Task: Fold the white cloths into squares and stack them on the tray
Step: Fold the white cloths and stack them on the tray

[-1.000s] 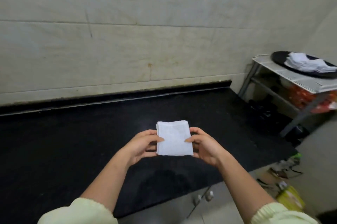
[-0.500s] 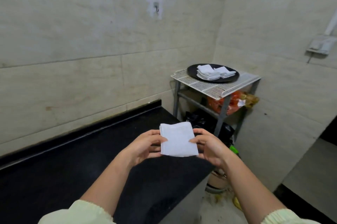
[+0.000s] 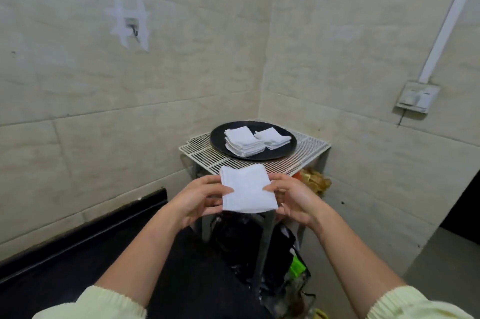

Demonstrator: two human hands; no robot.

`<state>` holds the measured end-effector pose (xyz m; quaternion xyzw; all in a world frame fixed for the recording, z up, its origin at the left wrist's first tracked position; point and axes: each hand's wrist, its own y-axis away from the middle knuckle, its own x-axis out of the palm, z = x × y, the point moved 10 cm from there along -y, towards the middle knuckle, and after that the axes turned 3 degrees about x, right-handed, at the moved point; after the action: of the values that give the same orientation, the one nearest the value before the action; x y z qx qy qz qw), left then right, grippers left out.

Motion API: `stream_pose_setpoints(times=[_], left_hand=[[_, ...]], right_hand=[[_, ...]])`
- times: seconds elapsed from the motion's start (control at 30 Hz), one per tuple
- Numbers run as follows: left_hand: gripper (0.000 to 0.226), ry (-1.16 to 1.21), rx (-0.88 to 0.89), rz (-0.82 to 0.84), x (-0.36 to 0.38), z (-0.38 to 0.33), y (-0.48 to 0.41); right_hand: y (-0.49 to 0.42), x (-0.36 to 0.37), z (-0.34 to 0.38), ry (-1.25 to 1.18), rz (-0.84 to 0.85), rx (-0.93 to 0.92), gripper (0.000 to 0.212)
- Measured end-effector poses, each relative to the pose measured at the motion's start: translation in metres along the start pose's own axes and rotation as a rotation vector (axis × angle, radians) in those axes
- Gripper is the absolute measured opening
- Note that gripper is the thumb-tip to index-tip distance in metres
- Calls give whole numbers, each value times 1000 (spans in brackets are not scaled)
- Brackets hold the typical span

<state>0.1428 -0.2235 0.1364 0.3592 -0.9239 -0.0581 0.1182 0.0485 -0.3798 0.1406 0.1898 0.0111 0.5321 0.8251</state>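
Hiding most fingers beneath the folded white cloth, pinching its left edge with the left hand, right edge with the right hand; holding it aloft near the tray carrying two stacks.

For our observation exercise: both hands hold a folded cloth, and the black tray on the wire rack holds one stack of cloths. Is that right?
Not quite. The head view shows two stacks on the tray: a taller stack and a lower stack beside it. The rest stands: left hand and right hand hold the cloth; the tray sits on the rack.
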Motion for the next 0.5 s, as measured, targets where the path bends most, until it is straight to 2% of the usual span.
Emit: stream_pose_setpoints(times=[0.27,0.4,0.5], left_hand=[[35,-1,72,-45,36,-64,-112],[35,-6,92,-124,48,-83,-167],[37,-22,95,-178,55,-92,-210]], right_hand=[[-90,-60,86,-37,66,-62,38],[-141,-90,117,-16,88,-57,29],[-188,-117,139,38,100,-49,38]])
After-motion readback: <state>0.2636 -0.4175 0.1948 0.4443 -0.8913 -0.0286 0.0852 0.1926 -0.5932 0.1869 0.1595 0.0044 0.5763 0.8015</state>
